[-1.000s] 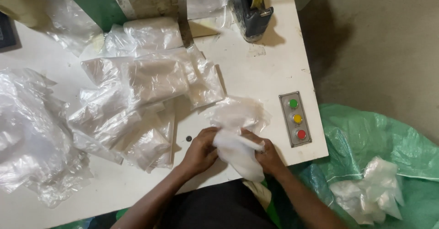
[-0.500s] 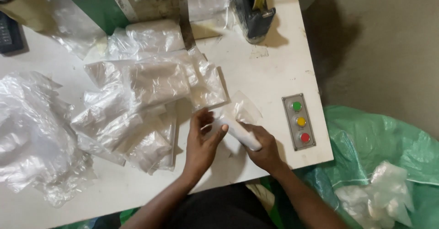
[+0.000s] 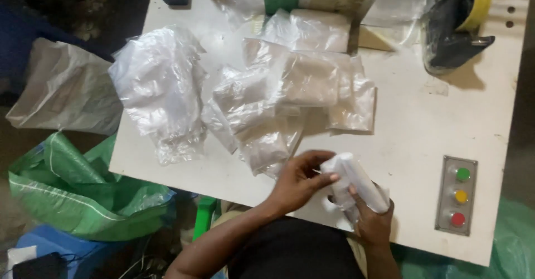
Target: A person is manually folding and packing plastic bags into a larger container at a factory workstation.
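White roll (image 3: 356, 180) — bagged packets (image 3: 290, 98) behind

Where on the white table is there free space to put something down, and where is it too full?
Bare tabletop lies between the packed bags, the tape dispenser and the button panel. A narrow bare strip runs along the near edge, left of the left hand. The back and left are crowded with the loose plastic bags.

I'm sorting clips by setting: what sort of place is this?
Probably a small packing workstation: a white machine table with a three-button control panel, a pile of filled clear plastic bags, a tape dispenser, and both hands rolling a white bundle.
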